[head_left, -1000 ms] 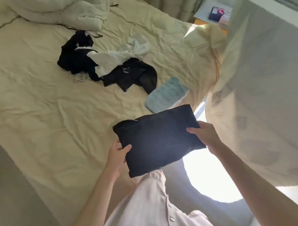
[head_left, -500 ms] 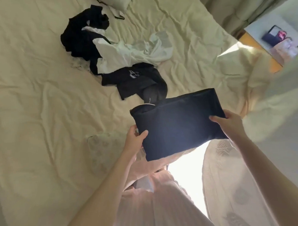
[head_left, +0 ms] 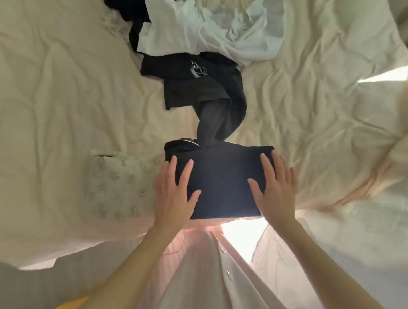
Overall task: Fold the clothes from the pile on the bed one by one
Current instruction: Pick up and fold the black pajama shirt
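A folded dark navy garment (head_left: 222, 176) lies flat on the cream bed sheet (head_left: 57, 101) near the bed's front edge. My left hand (head_left: 174, 194) rests flat on its left side with fingers spread and straight. My right hand (head_left: 276, 188) presses flat on its right side in the same way. Beyond it lies the pile: a black garment with a white print (head_left: 196, 85) and a crumpled white garment (head_left: 212, 31), with more dark cloth (head_left: 126, 9) at the top edge.
A folded pale patterned piece (head_left: 121, 187) lies on the bed just left of the navy garment. A bunched cream duvet (head_left: 372, 160) rises on the right. My light pink shirt (head_left: 197, 270) fills the bottom centre.
The folded navy garment, held in the air by both hands, now lies on the bed. Both hands have let go of its edges and lie flat on top of it.
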The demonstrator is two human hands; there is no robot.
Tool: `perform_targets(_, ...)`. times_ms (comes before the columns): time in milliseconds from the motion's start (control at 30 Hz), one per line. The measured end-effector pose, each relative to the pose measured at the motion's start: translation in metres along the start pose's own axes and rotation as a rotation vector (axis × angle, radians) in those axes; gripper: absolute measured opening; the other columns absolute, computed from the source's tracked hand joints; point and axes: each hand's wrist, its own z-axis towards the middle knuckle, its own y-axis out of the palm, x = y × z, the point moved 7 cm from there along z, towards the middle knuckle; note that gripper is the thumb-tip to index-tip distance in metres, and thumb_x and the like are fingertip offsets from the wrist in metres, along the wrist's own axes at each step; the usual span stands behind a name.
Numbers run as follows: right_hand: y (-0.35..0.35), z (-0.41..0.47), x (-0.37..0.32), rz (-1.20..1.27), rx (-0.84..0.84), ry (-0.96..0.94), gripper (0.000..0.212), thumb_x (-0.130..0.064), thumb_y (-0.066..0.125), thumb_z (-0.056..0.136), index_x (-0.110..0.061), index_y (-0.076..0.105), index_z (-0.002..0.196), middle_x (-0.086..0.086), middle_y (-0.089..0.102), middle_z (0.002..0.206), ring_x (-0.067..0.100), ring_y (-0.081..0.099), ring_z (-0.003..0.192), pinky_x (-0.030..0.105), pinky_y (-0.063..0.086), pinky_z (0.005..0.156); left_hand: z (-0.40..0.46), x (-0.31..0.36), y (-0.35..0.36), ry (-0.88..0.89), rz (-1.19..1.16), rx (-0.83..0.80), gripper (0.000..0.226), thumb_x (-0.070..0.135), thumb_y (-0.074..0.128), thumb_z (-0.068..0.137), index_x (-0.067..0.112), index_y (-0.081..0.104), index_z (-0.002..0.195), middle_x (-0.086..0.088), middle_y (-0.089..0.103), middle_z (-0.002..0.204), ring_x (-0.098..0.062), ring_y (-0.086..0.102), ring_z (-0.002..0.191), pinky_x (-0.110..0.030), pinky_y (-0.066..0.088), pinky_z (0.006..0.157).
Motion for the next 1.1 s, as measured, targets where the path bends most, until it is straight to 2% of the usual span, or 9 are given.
perform_targets(100,0.035,-0.013,-0.024,-0.157,-0.183,-0.302,0.076,-0.046,0.071,0.075,-0.019,0.044,0.141,0.015,0.036,0.149,0.037,0.033,0.138,0.06,0.021,0.11,0.001,0.019,0.029,0.246,0.24,-0.192,0.098,0.052,0.075,0.068,0.028,0.025,0.148,-0.019,0.013,0.155,-0.042,0.01,0.141,-0.06,0.016,0.108)
perform_targets(200,0.066,-0.011,-0.012,-0.233,-0.361,-0.29,0.086,-0.054,0.075,0.068,-0.022,0.044,0.141,0.014,0.034,0.151,0.037,0.034,0.137,0.063,0.023,0.107,0.006,0.003,0.065,0.184,0.306,-0.369,0.105,0.063,0.061,0.077,0.037,-0.016,0.143,-0.009,-0.028,0.151,-0.033,-0.028,0.136,-0.05,-0.008,0.111)
perform_targets(333,0.089,-0.004,-0.003,-0.254,-0.463,-0.264,0.086,-0.059,0.07,0.07,-0.023,0.041,0.143,0.013,0.033,0.152,0.036,0.034,0.137,0.061,0.026,0.107,0.013,-0.006,0.086,0.14,0.367,-0.406,0.106,0.066,0.057,0.078,0.036,-0.024,0.14,-0.012,-0.018,0.156,-0.036,-0.015,0.143,-0.052,-0.003,0.113)
perform_targets(433,0.093,-0.001,-0.003,-0.262,-0.48,-0.264,0.086,-0.061,0.065,0.074,-0.025,0.034,0.146,0.012,0.027,0.154,0.035,0.029,0.14,0.059,0.023,0.109,0.019,-0.006,0.086,0.149,0.393,-0.399,0.104,0.068,0.052,0.08,0.036,-0.029,0.138,-0.012,-0.019,0.156,-0.037,-0.014,0.143,-0.051,-0.007,0.111)
perform_targets(567,0.091,0.002,-0.004,-0.268,-0.551,-0.258,0.082,-0.066,0.046,0.085,-0.033,0.011,0.151,0.004,0.004,0.16,0.028,0.006,0.147,0.054,0.001,0.115,0.02,-0.003,0.078,0.126,0.353,-0.477,0.094,0.062,0.049,0.085,0.036,-0.018,0.146,-0.01,-0.024,0.155,-0.035,-0.019,0.142,-0.052,-0.006,0.113)
perform_targets(667,0.071,0.01,-0.012,-0.224,-0.51,-0.227,0.07,-0.065,0.035,0.09,-0.034,0.017,0.15,0.0,0.01,0.16,0.023,0.007,0.147,0.047,-0.009,0.113,0.026,0.003,0.061,0.077,0.208,-0.506,0.075,0.052,0.045,0.092,0.036,0.0,0.149,-0.005,-0.017,0.157,-0.03,-0.016,0.144,-0.049,-0.003,0.115)
perform_targets(800,0.033,0.025,-0.037,-0.145,-0.396,-0.213,0.061,-0.057,0.04,0.093,-0.028,0.034,0.146,0.001,0.03,0.154,0.022,0.02,0.145,0.047,-0.002,0.116,0.032,0.001,0.015,0.019,0.062,-0.362,0.062,0.044,0.04,0.096,0.033,0.011,0.15,-0.002,-0.006,0.159,-0.022,-0.011,0.145,-0.04,-0.004,0.115)
perform_targets(1000,-0.01,0.029,-0.118,-0.073,-0.257,-0.396,0.06,-0.049,0.053,0.091,-0.019,0.043,0.142,0.009,0.042,0.147,0.029,0.036,0.137,0.052,0.018,0.113,0.013,-0.024,-0.058,-0.069,0.024,-0.178,0.059,0.045,0.034,0.097,0.033,0.011,0.15,0.0,-0.004,0.159,-0.019,-0.012,0.145,-0.038,-0.007,0.115)
perform_targets(1100,-0.02,0.02,-0.161,-0.051,-0.214,-0.435,0.059,-0.047,0.054,0.091,-0.018,0.043,0.142,0.01,0.042,0.147,0.03,0.035,0.138,0.053,0.02,0.113,-0.012,-0.048,-0.091,-0.105,-0.012,-0.086,0.057,0.042,0.038,0.097,0.031,0.017,0.149,-0.002,0.001,0.159,-0.02,-0.008,0.146,-0.04,-0.003,0.116)
